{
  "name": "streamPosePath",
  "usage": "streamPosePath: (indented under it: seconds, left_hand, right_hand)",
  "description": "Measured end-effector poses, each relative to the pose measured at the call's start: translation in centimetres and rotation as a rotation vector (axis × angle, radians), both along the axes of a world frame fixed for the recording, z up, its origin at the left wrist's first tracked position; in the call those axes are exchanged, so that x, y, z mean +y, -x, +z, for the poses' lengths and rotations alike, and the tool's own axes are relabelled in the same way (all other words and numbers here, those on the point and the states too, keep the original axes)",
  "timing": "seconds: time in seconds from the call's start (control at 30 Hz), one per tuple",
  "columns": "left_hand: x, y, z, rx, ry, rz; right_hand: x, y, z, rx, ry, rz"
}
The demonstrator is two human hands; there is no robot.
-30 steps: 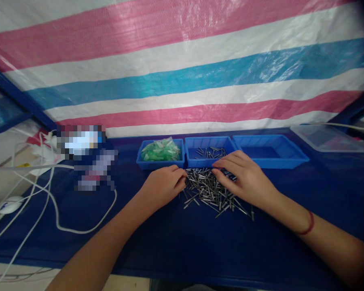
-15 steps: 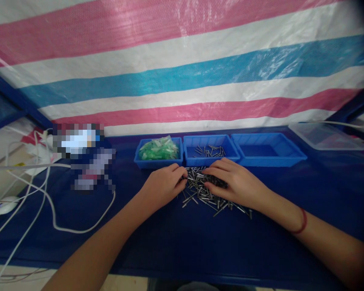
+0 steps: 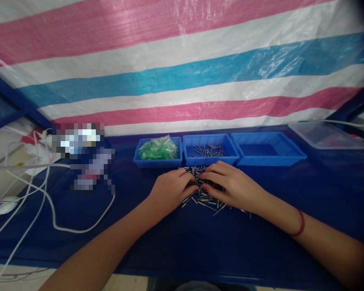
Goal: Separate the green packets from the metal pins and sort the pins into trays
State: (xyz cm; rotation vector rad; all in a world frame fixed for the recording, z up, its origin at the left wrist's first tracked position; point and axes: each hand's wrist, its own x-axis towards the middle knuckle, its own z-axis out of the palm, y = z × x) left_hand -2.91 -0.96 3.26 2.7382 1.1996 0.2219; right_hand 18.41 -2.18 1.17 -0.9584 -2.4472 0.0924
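Observation:
A heap of silver pop rivets (image 3: 204, 199) lies loose on the dark blue table, in front of the middle tray. My left hand (image 3: 171, 190) rests at the heap's left side, thumb and forefinger curved but apart. From the right, my right hand (image 3: 230, 184) reaches over the heap with bent, spread fingers touching the rivets. The two sets of fingertips face each other with a small gap between them. Both palms hide part of the heap. Behind it, the middle blue tray (image 3: 210, 161) holds some more rivets.
The left blue tray (image 3: 157, 163) contains green and clear plastic bags (image 3: 159, 148). On the right stands another blue tray (image 3: 268, 161), with a translucent lid (image 3: 327, 137) beyond. White cables (image 3: 79, 231) and blurred-out items occupy the table's left. A striped sheet (image 3: 182, 76) hangs behind.
My left hand has moved right and slightly toward me, into the heap. My right hand has shifted a little left, bringing the fingertips closer together.

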Motion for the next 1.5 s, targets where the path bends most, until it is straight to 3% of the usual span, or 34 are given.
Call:
streamPosePath:
  seconds: [0.7, 0.93, 1.1, 1.27, 1.5]
  left_hand:
    - [0.2, 0.2, -0.1, 0.049, -0.031, 0.019]
    - [0.3, 0.7, 1.0, -0.223, -0.046, 0.110]
    - [-0.8, -0.1, 1.4, -0.476, 0.052, 0.025]
    - [-1.5, -0.8, 0.9, -0.554, 0.138, 0.031]
    - [-1.6, -1.1, 0.1, -0.602, 0.209, 0.067]
  right_hand:
    - [-0.3, 0.4, 0.1, 0.002, 0.022, 0.031]
    - [-0.5, 0.4, 0.0, 0.093, 0.030, -0.077]
    - [-0.7, 0.7, 0.0, 0.365, 0.203, -0.148]
    - [-1.0, 0.8, 0.1, 0.496, 0.290, -0.081]
    - [-1.5, 1.3, 0.1, 0.620, 0.350, -0.157]
